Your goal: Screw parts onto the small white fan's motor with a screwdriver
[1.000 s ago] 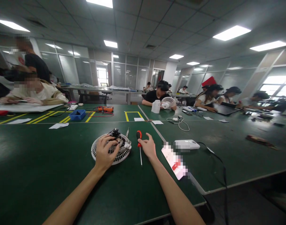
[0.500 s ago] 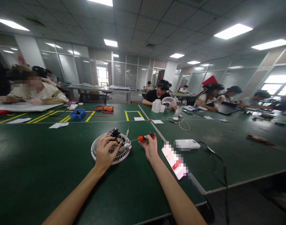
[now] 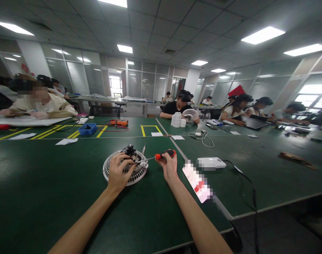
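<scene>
Phone (image 3: 194, 183) lies just right of the person's right hand (image 3: 169, 166); white power bank (image 3: 211, 162) farther right. Right hand grips screwdriver (image 3: 158, 156), long axis sideways, tip leftward at fan assembly (image 3: 136, 175), pinched by left hand (image 3: 118, 171) on counter (image 3: 57, 187).

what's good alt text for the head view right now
A person's right hand points a red-and-black screwdriver at the mechanism on a round white grille, where their left hand rests, on a green table. Other people sit beyond.
</scene>
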`<act>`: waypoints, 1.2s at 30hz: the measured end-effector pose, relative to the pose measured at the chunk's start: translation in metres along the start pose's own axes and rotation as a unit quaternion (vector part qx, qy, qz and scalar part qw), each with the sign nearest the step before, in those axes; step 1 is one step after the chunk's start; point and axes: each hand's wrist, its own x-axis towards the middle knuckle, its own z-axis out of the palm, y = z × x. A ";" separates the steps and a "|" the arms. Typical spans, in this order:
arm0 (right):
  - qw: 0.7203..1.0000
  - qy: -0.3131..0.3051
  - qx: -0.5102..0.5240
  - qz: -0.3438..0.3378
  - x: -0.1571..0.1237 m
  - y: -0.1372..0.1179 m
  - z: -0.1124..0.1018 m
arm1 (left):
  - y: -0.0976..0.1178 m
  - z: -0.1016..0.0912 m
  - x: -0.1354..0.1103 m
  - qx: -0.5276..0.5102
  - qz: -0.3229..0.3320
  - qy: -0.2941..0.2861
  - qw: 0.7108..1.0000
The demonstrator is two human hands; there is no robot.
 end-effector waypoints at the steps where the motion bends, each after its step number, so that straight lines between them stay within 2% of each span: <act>1: 1.000 0.004 0.001 -0.002 0.000 0.000 0.000 | 0.000 0.000 0.000 0.000 -0.001 0.000 1.000; 18: 1.000 0.009 0.008 -0.014 -0.003 -0.004 0.002 | -0.004 0.001 -0.003 0.005 0.000 -0.009 1.000; 25: 0.999 -0.009 -0.032 -0.008 -0.001 -0.002 0.001 | -0.005 -0.001 -0.001 0.009 0.001 0.001 1.000; 36: 0.999 -0.017 -0.041 -0.017 -0.002 -0.003 0.002 | -0.001 -0.005 0.002 0.081 0.072 0.019 0.994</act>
